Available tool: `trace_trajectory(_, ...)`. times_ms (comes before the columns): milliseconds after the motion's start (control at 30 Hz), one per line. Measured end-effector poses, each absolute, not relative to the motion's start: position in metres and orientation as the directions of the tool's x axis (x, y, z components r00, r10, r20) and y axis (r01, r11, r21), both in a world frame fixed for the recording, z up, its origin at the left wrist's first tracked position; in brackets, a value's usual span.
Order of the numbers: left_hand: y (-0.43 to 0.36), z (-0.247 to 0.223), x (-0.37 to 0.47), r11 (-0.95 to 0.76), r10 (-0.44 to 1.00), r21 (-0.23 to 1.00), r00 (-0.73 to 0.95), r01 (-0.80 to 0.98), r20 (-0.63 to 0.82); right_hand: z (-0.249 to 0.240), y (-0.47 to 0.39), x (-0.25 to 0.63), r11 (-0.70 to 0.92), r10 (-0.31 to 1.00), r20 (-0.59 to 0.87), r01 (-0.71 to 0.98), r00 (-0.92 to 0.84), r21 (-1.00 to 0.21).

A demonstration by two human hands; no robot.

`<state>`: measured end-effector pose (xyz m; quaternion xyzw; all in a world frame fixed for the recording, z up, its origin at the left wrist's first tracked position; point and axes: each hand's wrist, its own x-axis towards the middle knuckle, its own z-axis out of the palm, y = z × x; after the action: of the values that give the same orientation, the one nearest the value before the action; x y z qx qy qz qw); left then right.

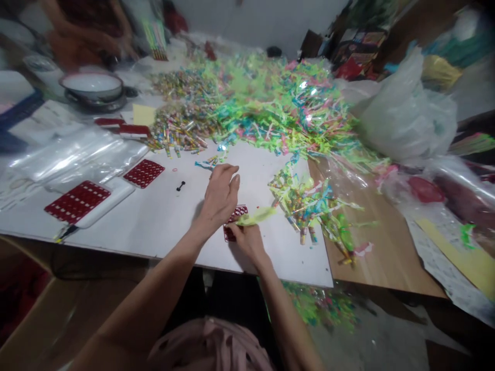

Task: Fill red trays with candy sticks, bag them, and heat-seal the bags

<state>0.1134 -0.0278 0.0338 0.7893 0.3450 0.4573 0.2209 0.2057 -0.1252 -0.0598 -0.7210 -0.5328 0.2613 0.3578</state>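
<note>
Pinching a green strip, the right hand is at the red card. The left hand is open beside it. White board spreads left of the card; its front edge is near.

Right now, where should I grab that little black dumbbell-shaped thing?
Probably pinch the narrow middle of the black dumbbell-shaped thing from above with the left hand, the nearer one: it lies on the white tabletop, thicker at both ends.
</note>
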Motion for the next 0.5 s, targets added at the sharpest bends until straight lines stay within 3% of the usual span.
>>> trace_trajectory(100,-0.027,0.035,0.110,-0.639,0.766,0.701,0.345,0.317,0.542,-0.044,-0.117,0.186,-0.259,0.960,-0.028,0.838,0.280,-0.481)
trace_trajectory(200,-0.025,0.037,0.106,-0.606,0.783,0.743,0.377,0.283,0.495,-0.038,-0.112,0.167,-0.342,0.939,-0.063,0.892,0.339,-0.297)
trace_trajectory(267,-0.025,0.039,0.104,-0.594,0.792,0.744,0.382,0.306,0.476,-0.036,-0.112,0.171,-0.315,0.949,-0.089,0.888,0.303,-0.334)
trace_trajectory(333,-0.025,0.042,0.104,-0.597,0.793,0.724,0.388,0.345,0.469,-0.031,-0.115,0.195,-0.239,0.971,-0.124,0.850,0.205,-0.470)
trace_trajectory(400,-0.026,0.045,0.105,-0.610,0.782,0.709,0.412,0.353,0.468,-0.020,-0.117,0.230,-0.254,0.966,-0.105,0.806,0.235,-0.535)
trace_trajectory(500,-0.026,0.048,0.103,-0.622,0.773,0.716,0.395,0.317,0.497,-0.002,-0.109,0.279,-0.496,0.835,0.044,0.785,0.549,-0.371)
